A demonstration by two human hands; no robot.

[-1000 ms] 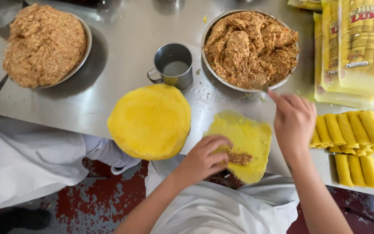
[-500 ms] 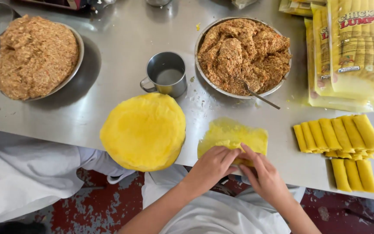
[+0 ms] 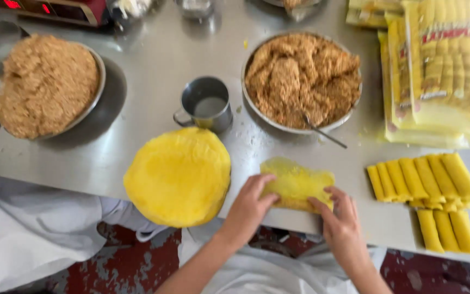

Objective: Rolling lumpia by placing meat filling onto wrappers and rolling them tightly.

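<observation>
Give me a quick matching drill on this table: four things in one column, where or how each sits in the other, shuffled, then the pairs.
Things:
1. metal mug
2. spoon
3. stack of round yellow wrappers
4. finished yellow rolls

Places or states:
A. resting in the bowl of filling, handle over its near rim
B. lined up in rows at the table's right end
C. at the near table edge, left of both hands
D. between the two bowls, just behind the wrapper stack

Pairs: 1-D, 2-A, 3-C, 4-B

The left hand and right hand both hold the wrapper being folded.
</observation>
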